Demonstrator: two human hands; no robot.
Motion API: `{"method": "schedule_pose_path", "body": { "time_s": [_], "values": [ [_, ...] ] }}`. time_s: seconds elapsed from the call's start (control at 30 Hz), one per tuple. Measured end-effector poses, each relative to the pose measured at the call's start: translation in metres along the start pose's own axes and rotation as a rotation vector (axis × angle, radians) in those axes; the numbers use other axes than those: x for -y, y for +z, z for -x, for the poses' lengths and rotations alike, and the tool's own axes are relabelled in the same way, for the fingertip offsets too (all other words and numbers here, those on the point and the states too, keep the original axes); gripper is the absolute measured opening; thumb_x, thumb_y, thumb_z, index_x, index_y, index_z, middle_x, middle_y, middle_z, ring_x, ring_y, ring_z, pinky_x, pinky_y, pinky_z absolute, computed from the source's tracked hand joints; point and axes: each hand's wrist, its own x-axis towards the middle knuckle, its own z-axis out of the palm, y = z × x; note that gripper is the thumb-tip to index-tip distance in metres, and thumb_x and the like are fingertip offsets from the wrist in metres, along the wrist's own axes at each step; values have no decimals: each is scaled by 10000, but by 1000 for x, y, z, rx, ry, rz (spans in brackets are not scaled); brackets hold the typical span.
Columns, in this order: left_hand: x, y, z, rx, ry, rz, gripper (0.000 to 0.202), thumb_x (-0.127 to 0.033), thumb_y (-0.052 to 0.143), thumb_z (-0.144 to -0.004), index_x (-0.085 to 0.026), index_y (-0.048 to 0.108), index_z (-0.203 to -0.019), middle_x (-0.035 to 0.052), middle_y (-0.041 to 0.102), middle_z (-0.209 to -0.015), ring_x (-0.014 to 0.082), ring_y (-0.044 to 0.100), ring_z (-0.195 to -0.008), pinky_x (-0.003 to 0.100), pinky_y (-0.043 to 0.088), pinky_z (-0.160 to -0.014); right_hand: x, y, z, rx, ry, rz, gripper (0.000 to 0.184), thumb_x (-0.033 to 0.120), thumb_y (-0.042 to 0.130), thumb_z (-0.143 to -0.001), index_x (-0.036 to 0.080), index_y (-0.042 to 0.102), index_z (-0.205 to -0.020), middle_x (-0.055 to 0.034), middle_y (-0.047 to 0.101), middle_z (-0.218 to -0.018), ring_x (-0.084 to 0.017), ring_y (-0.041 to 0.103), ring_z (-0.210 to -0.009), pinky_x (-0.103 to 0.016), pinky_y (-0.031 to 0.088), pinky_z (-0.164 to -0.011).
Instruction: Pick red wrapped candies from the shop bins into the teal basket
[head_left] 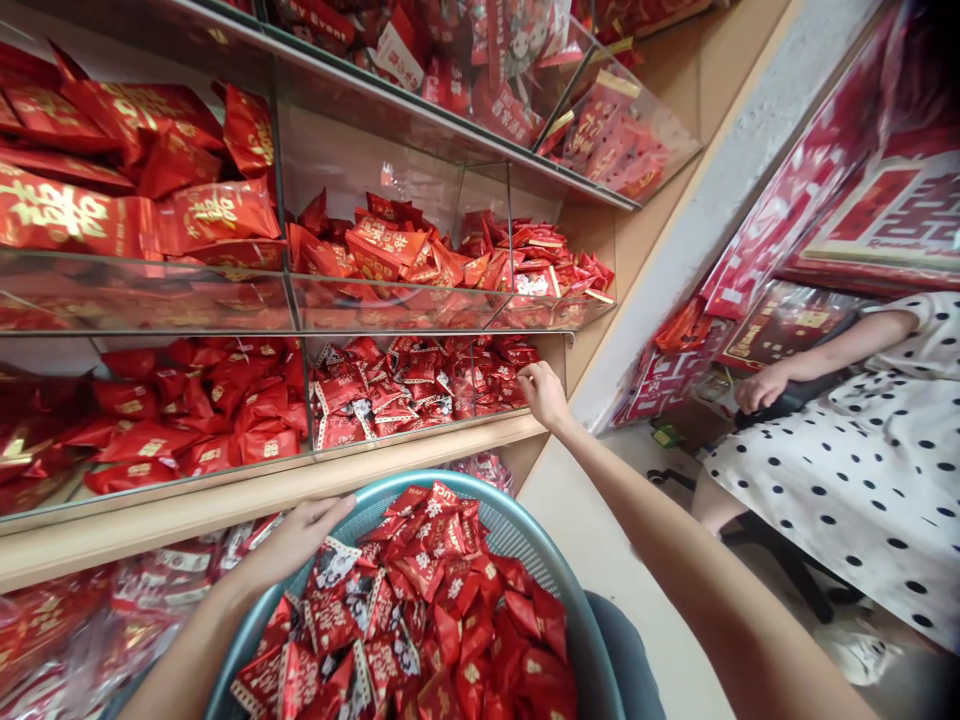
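A teal plastic basket [559, 545] stands low in front of me, heaped with small red candy packets [450, 600], some printed with black-and-white patterns. My left hand [304, 535] lies on the basket's left rim, its fingers stretched out and touching the edge. At the right end of the lower shelf, my right hand [541, 395] is beside the clear front of the last compartment, next to the red packets [499, 370] in it. Its fingers are curled together; whether something is between them is hidden.
Shelves with clear dividers [292, 290] hold more red packets above and to the left. A wooden ledge [420, 455] runs behind the basket, with bagged goods [150, 590] below it. A seated person in a dotted dress [847, 470] is at the right, near red decorations [885, 210].
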Motion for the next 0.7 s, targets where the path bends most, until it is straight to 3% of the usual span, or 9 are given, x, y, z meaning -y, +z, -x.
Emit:
{"method": "schedule_pose_path", "body": {
  "time_s": [0.13, 0.43, 0.57, 0.7],
  "values": [
    [3, 0, -1, -9, -2, 23, 517, -610, 476, -721, -238, 680, -1016, -11, 656, -1107, 269, 552, -1091, 375, 348, -997, 4, -5, 1, -115, 60, -214, 151, 234, 397, -813, 173, 534, -789, -58, 555, -800, -168, 522, -747, -280, 409, -708],
    [4, 0, 1, -11, 7, 0, 482, -579, 467, -754, -238, 675, -1024, -9, 648, -1122, 265, 556, -1084, 372, 371, -976, 29, -18, 22, -228, 192, -646, 207, 386, 436, -821, 185, 472, -857, -32, 552, -788, -144, 563, -666, -289, 475, -657],
    [4, 1, 1, 0, 8, -9, 490, -584, 449, -761, -236, 674, -1023, -15, 656, -1107, 261, 571, -1061, 355, 386, -959, 51, -29, 53, -230, 232, -726, 225, 411, 466, -814, 191, 484, -856, -32, 563, -777, -155, 566, -689, -301, 478, -655],
    [3, 1, 2, -9, -17, -16, 527, -600, 430, -760, -217, 673, -1028, -6, 651, -1116, 257, 569, -1067, 336, 390, -955, 77, -37, 98, -108, 304, -825, 217, 409, 504, -806, 192, 511, -809, -18, 572, -710, -155, 562, -674, -306, 474, -653]
  ]
}}
